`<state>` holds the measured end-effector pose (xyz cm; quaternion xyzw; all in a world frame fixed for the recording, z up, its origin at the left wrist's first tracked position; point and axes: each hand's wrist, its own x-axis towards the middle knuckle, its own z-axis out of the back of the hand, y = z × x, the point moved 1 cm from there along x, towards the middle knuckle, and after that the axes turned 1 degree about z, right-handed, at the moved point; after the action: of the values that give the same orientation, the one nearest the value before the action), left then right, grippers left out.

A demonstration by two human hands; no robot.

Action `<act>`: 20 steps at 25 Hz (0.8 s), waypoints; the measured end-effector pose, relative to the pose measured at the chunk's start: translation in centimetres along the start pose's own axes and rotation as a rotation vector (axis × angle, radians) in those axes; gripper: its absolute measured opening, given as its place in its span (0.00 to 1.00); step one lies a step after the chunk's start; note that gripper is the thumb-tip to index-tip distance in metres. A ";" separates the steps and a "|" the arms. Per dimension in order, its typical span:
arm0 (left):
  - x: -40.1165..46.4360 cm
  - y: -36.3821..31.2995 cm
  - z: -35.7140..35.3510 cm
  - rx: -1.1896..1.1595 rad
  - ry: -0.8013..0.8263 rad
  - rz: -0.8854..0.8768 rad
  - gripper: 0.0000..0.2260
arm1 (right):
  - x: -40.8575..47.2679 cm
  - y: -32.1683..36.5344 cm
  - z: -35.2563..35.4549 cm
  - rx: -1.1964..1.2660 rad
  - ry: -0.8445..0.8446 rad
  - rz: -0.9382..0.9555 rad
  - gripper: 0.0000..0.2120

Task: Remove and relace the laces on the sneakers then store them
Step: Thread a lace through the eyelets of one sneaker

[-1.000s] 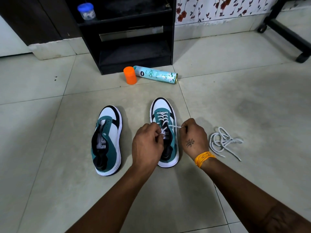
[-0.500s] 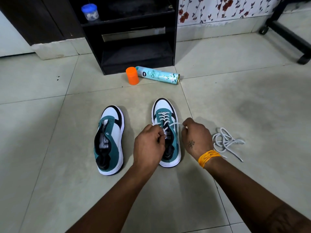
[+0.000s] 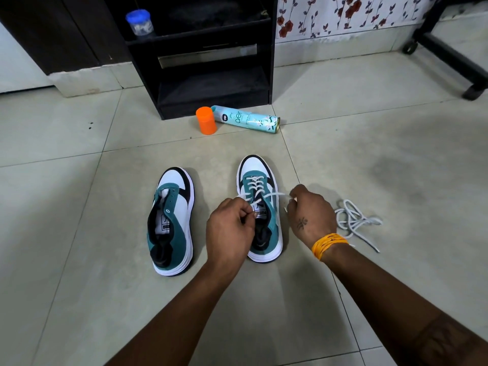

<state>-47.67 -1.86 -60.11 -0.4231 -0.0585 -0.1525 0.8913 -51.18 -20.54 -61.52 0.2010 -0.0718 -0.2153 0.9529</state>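
Two teal, white and black sneakers stand side by side on the tiled floor. The left sneaker has no lace in its eyelets. The right sneaker carries a white lace crossed through its front eyelets. My left hand pinches one end of that lace over the shoe's tongue. My right hand pinches the other end just to the shoe's right. A second white lace lies loose in a tangle on the floor right of my right hand.
A black shelf unit stands against the wall ahead, with a blue-lidded jar on it. In front of it an orange cap stands beside a teal spray can lying on its side. A black wheeled frame is at the far right.
My right hand has moved right and slightly up, drawing its lace end out from the shoe. The view has tipped a little, so everything sits slightly lower in frame.
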 end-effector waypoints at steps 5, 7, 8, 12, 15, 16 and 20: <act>-0.1 -0.1 -0.3 -0.024 -0.016 0.020 0.08 | -0.6 2.5 0.5 0.064 -0.060 0.265 0.08; -0.3 -0.1 -0.4 -0.029 -0.015 0.044 0.08 | -0.2 1.3 -0.1 0.029 -0.052 0.151 0.09; -0.3 0.0 -0.4 -0.030 -0.018 0.070 0.08 | 0.0 0.4 -0.3 0.011 -0.044 0.063 0.09; -0.3 0.3 -0.3 -0.047 -0.037 0.142 0.08 | -0.4 -0.5 -0.5 -0.021 0.000 -0.030 0.09; -0.3 0.3 -0.6 -0.053 -0.044 0.139 0.08 | -0.7 2.2 0.2 0.048 -0.071 0.177 0.14; -0.3 0.3 -0.7 -0.058 -0.048 0.140 0.08 | -0.6 2.8 0.2 0.047 -0.083 0.244 0.12; -0.3 0.1 -0.8 -0.075 -0.051 0.137 0.09 | -0.1 2.0 -0.3 0.058 -0.090 0.169 0.07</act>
<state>-47.93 -2.33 -60.80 -0.4630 -0.0462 -0.0823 0.8813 -50.49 -18.75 -60.93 0.2119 -0.1376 -0.1407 0.9573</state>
